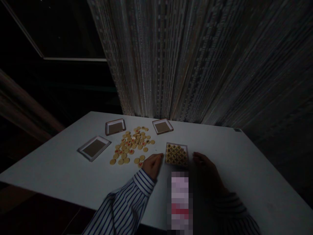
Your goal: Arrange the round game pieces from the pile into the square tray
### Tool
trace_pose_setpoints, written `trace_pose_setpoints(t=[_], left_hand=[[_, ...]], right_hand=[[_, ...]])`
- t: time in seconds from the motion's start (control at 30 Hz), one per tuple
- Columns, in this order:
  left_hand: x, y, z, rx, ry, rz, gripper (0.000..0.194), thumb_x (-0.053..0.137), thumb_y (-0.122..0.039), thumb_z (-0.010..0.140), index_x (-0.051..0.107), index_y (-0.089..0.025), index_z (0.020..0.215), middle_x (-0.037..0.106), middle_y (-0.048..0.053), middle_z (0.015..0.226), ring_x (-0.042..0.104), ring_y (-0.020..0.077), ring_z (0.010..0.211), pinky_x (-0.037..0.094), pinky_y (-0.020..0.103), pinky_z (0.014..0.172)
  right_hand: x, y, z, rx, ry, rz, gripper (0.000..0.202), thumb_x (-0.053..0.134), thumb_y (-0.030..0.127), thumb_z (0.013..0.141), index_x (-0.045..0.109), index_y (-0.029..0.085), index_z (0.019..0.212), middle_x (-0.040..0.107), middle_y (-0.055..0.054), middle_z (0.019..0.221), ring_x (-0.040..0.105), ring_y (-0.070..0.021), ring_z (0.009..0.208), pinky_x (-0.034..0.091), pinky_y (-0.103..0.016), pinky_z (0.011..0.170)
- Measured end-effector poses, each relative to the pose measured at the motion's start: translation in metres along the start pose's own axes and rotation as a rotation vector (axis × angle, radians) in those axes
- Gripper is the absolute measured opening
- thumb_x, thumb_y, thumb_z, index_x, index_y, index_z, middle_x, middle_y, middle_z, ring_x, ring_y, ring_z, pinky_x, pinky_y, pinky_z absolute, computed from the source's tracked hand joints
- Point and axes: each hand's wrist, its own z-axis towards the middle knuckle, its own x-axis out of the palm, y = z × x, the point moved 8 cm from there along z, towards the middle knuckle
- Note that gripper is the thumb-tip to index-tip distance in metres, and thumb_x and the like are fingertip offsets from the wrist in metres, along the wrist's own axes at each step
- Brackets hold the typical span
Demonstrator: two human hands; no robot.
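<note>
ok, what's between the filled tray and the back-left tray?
Loose round pieces on the white table, some with red or dark marks, as the head view shows.

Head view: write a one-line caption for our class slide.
Left hand and right hand flank a tray of marked discs, loose discs scattered nearby.
</note>
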Motion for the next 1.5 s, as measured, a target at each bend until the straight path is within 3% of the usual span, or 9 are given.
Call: trace_pose_setpoints(t=[0.23,0.47,0.6,0.77,0.87,0.97,1.1,1.3,1.5], left_hand=[[-0.002,0.011,-0.004,-0.072,-0.039,-0.087,0.036,0.035,-0.029,0.085,0.066,-0.012,0.09,0.068,0.011,0.083,0.063,0.0167,0.077,0.051,0.03,0.071],[-0.004,-0.001,-0.015,-0.11,0.097,-0.181,0.038,0.032,-0.032,0.086,0.061,-0.015,0.104,0.068,0.009,0.088,0.062,0.0161,0.075,0.05,0.028,0.068],[-0.033,-0.01,-0.023,-0.084,0.084,-0.085,0.03,0.038,-0.026,0.083,0.065,-0.014,0.09,0.067,0.009,0.081,0.062,0.0152,0.071,0.049,0.027,0.065],[-0.088,0.015,-0.02,-0.171,-0.085,-0.027,0.025,0.044,-0.026,0.082,0.065,-0.017,0.092,0.068,0.007,0.085,0.062,0.0147,0.075,0.05,0.027,0.07],[-0.125,0.03,-0.006,-0.238,-0.266,0.008,0.025,0.049,-0.03,0.079,0.065,-0.016,0.092,0.069,0.006,0.086,0.063,0.0169,0.08,0.05,0.03,0.075],[-0.152,0.036,0.017,-0.254,-0.359,0.001,0.028,0.052,-0.035,0.077,0.064,-0.016,0.093,0.069,0.006,0.089,0.063,0.0174,0.082,0.05,0.03,0.075],[-0.172,0.046,0.052,-0.249,-0.428,-0.009,0.03,0.053,-0.036,0.076,0.063,-0.016,0.095,0.068,0.005,0.085,0.062,0.0161,0.075,0.049,0.029,0.071],[-0.161,0.072,0.089,-0.242,-0.388,0.087,0.028,0.049,-0.031,0.077,0.064,-0.015,0.095,0.067,0.004,0.078,0.06,0.015,0.069,0.048,0.027,0.066],[-0.146,0.089,0.084,-0.164,-0.302,0.339,0.026,0.043,-0.025,0.08,0.061,-0.015,0.096,0.066,0.006,0.091,0.06,0.017,0.081,0.049,0.031,0.075]], right_hand=[[-0.002,-0.01,0.003,0.025,-0.012,-0.055,0.043,0.043,0.048,0.079,0.056,0.017,0.106,0.061,-0.011,0.108,0.057,-0.0212,0.096,0.047,-0.035,0.08],[-0.011,0.008,0.002,-0.032,-0.059,-0.129,0.04,0.046,0.049,0.076,0.058,0.018,0.099,0.063,-0.01,0.101,0.061,-0.0201,0.084,0.052,-0.03,0.066],[-0.011,0.032,0.003,-0.145,-0.047,-0.214,0.036,0.045,0.048,0.078,0.059,0.02,0.095,0.065,-0.009,0.096,0.062,-0.0184,0.075,0.052,-0.026,0.054],[0.002,0.066,0.009,-0.344,0.07,-0.258,0.031,0.043,0.046,0.081,0.058,0.021,0.094,0.066,-0.008,0.09,0.063,-0.019,0.077,0.053,-0.028,0.057],[0.012,0.085,0.015,-0.462,0.114,-0.306,0.029,0.044,0.044,0.082,0.058,0.022,0.095,0.066,-0.008,0.091,0.063,-0.0201,0.08,0.054,-0.032,0.066],[0.024,0.101,0.023,-0.552,0.179,-0.339,0.028,0.041,0.039,0.083,0.057,0.021,0.098,0.066,-0.009,0.094,0.063,-0.0204,0.083,0.054,-0.034,0.068],[0.044,0.119,0.038,-0.612,0.253,-0.392,0.025,0.044,0.032,0.081,0.058,0.021,0.099,0.066,-0.008,0.093,0.062,-0.0205,0.082,0.053,-0.035,0.068],[0.079,0.146,0.063,-0.668,0.317,-0.37,0.025,0.045,0.027,0.08,0.059,0.021,0.099,0.066,-0.008,0.094,0.061,-0.0198,0.086,0.05,-0.035,0.073],[0.109,0.157,0.088,-0.635,0.341,-0.38,0.023,0.047,0.028,0.078,0.06,0.021,0.096,0.066,-0.008,0.092,0.061,-0.0188,0.082,0.048,-0.033,0.075]])
